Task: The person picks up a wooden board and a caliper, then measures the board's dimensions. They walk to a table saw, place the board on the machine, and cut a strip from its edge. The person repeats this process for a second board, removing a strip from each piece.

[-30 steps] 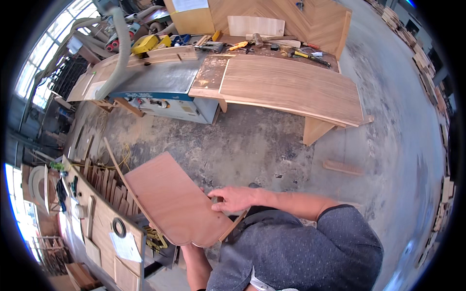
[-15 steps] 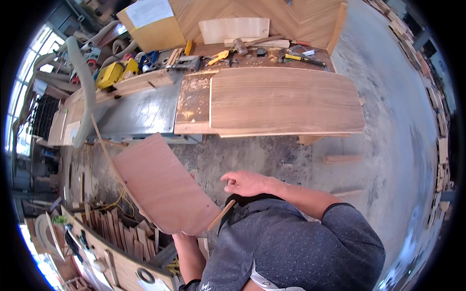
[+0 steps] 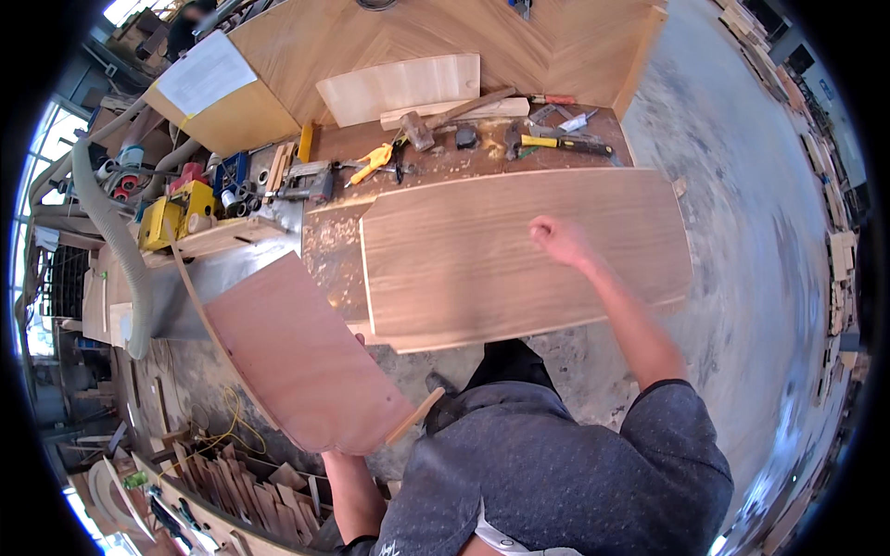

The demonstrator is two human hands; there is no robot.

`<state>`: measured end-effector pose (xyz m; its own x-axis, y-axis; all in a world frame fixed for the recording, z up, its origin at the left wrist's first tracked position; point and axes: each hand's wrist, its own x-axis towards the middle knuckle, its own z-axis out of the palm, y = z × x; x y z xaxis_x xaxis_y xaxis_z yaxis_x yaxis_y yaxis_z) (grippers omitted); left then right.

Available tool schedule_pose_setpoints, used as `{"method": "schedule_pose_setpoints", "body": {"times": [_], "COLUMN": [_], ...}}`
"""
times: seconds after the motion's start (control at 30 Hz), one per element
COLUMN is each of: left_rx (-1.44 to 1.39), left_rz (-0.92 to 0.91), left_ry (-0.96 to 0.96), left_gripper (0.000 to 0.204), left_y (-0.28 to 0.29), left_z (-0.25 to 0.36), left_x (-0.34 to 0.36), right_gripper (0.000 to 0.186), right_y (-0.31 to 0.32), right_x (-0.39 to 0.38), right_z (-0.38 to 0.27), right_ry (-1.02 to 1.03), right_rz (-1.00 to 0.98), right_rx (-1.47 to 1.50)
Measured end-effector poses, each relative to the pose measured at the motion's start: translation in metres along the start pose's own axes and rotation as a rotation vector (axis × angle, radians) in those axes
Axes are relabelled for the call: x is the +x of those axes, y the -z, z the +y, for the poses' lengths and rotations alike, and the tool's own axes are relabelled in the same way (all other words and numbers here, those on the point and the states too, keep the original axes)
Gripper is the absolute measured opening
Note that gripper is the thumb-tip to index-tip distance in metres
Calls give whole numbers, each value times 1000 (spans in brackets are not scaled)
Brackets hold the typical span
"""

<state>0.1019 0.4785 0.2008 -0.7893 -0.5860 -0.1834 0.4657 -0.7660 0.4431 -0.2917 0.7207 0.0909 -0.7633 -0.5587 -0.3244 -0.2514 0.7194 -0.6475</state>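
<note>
My left hand (image 3: pixel 361 340) holds a reddish-brown plywood panel (image 3: pixel 301 361) with wooden strips along two edges. The panel is tilted across my left side and hides most of that hand; only fingertips show at its edge, and the wrist comes out underneath. My right hand (image 3: pixel 559 241) is over a large wood-veneered board (image 3: pixel 464 278) with angled corners, which lies flat on the workbench. Its fingers are curled closed and slightly blurred. Whether it touches the board, or has anything small inside, I cannot make out.
Along the bench's back lie a mallet (image 3: pixel 419 132), a yellow-handled tool (image 3: pixel 373 163), a hammer (image 3: pixel 567 144) and a nail gun (image 3: pixel 308 182). A ribbed hose (image 3: pixel 116 250) hangs left. Wood offcuts (image 3: pixel 250 491) fill a bin at lower left. A yellow cord (image 3: pixel 232 417) lies on the floor.
I am nearer to the workbench. My right hand has moved from in front of my waist forward over the veneered board. My left hand still holds the plywood panel.
</note>
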Motion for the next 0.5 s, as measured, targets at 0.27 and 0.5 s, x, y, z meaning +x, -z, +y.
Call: {"method": "schedule_pose_setpoints", "body": {"times": [0.27, 0.5], "left_rx": [-109, -181], "left_rz": [158, 227], "left_ry": [57, 52], "left_gripper": [79, 82], "left_y": [-43, -90], "left_z": [-81, -115], "left_x": [86, 146], "right_gripper": [28, 41], "right_y": [116, 140], "right_x": [225, 310], "right_z": [111, 159], "right_ry": [214, 446], "right_rz": [253, 242], "right_rx": [-562, -877]}}
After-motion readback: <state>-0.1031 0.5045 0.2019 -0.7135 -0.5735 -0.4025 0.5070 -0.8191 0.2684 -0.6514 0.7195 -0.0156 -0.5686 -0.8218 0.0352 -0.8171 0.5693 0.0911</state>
